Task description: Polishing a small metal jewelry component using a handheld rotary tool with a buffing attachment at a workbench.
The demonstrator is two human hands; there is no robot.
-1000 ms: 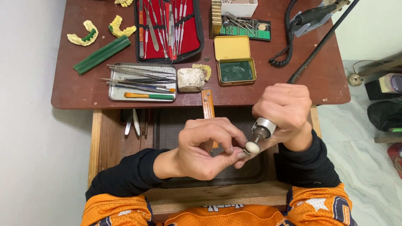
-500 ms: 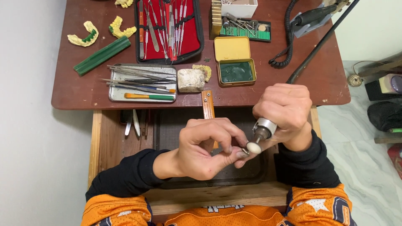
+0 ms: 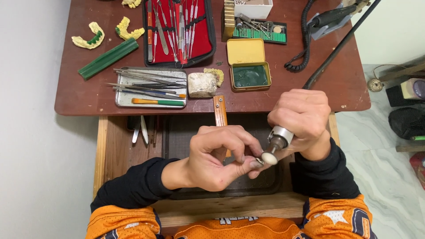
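Note:
My right hand (image 3: 303,120) grips a metal rotary handpiece (image 3: 279,139) whose round white polishing wheel (image 3: 268,157) points down to the left. A black flexible shaft (image 3: 338,46) runs from it up to the right. My left hand (image 3: 219,156) pinches a small metallic piece (image 3: 258,162) between thumb and fingertips, held right against the wheel. Both hands hover over a dark tray (image 3: 181,132) in an open wooden drawer, beside an orange wooden bench peg (image 3: 220,116).
On the brown table (image 3: 79,99) lie a metal tray of hand tools (image 3: 149,87), a red instrument case (image 3: 179,31), a yellow tin of green wax (image 3: 248,64), a green bur rack (image 3: 260,31), a plaster block (image 3: 202,84), dental casts (image 3: 90,37) and a green stick (image 3: 108,58).

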